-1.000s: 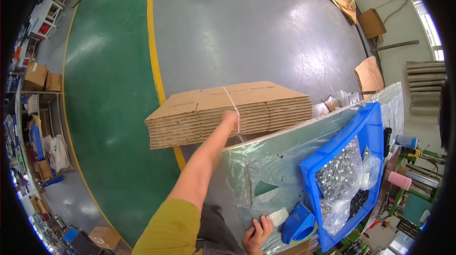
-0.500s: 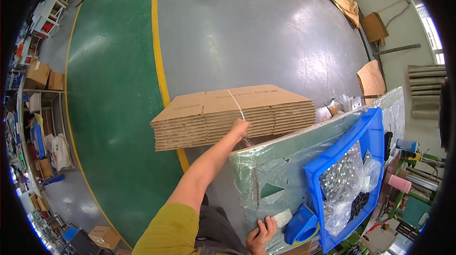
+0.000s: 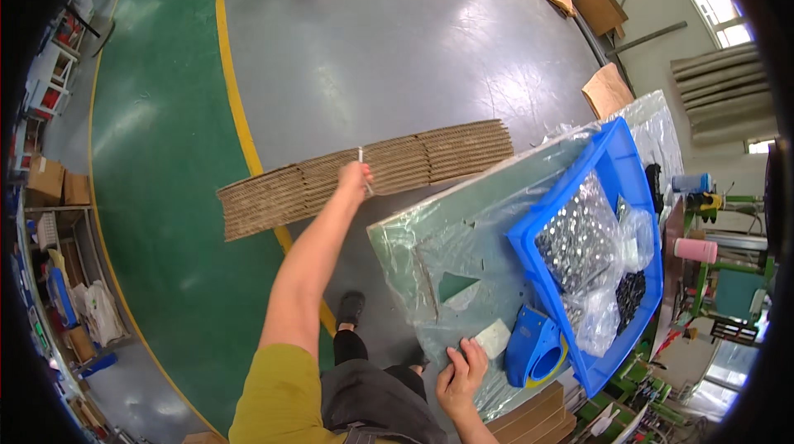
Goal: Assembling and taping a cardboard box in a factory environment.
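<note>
Brown cardboard stack (image 3: pixel 463 152): Flattened sheets, bundled together, lie just beyond the counter's left corner, corrugated edges turned to the camera; one end reaches over the yellow line (image 3: pixel 233 92) on the floor. Whether the underside touches down cannot be told.

White strap (image 3: pixel 361 153): A thin band crosses the bundle near its middle, the only binding in view.

Left hand (image 3: pixel 355 178): Fingers curl tightly round the strap at the stack's near side, the arm stretched out from a mustard sleeve (image 3: pixel 277 394).

Right hand (image 3: pixel 463 374): Fingers slightly bent and spread, it rests on the counter near the edge, beside a pale flat block (image 3: pixel 494 338), with nothing visible in its grasp.

Counter (image 3: pixel 401 249): Clear film, torn in places, covers the top; a blue tape dispenser (image 3: pixel 529 349) sits between the right hand and a blue tray (image 3: pixel 523 239) loaded with plastic bags (image 3: pixel 579 229) of small parts.

Strap trouble: With the load apparently on one narrow band, a snap or sideways slip could let the sheets fan out across the floor; the band may also bite into the fingers.

Corner trouble: A swing of the long bundle could strike the counter's corner or snag the torn film.

Footing trouble: A dark shoe (image 3: pixel 351 309) stands near the stack, so a dropped bundle could land on it.
</note>
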A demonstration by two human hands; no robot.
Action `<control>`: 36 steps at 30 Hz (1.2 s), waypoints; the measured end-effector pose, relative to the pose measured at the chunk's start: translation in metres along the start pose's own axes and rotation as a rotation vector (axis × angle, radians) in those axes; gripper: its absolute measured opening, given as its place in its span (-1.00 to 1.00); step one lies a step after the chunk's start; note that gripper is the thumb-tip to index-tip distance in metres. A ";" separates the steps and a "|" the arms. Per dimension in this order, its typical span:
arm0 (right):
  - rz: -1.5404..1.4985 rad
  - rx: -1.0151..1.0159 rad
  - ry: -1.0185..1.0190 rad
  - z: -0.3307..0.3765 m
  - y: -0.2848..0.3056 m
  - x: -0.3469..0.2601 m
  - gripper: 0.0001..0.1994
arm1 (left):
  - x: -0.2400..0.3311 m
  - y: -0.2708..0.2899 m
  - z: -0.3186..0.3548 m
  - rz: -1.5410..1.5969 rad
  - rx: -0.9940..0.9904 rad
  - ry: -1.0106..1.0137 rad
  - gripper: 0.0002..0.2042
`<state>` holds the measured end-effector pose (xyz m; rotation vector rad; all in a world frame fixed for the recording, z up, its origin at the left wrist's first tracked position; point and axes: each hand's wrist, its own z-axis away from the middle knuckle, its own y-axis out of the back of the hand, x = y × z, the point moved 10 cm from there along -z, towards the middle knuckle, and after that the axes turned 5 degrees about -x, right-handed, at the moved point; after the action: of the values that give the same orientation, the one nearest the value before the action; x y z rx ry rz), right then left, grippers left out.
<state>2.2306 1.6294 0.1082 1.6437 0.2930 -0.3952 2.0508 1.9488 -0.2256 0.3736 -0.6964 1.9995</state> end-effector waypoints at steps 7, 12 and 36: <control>-0.045 0.062 -0.002 0.009 0.011 -0.001 -0.64 | 0.059 0.158 0.096 -0.229 0.059 0.068 -0.82; -0.117 0.112 0.027 0.021 0.017 -0.002 -0.67 | 0.050 0.205 0.189 -0.084 0.167 0.019 -0.72; -0.552 0.038 -0.833 0.647 0.019 0.189 -0.84 | -0.234 0.369 0.601 -0.321 -0.046 0.236 -0.80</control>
<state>2.3555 0.9774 -0.0089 1.2790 0.0955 -1.4522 1.8354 1.2775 0.0095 0.2020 -0.4984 1.6859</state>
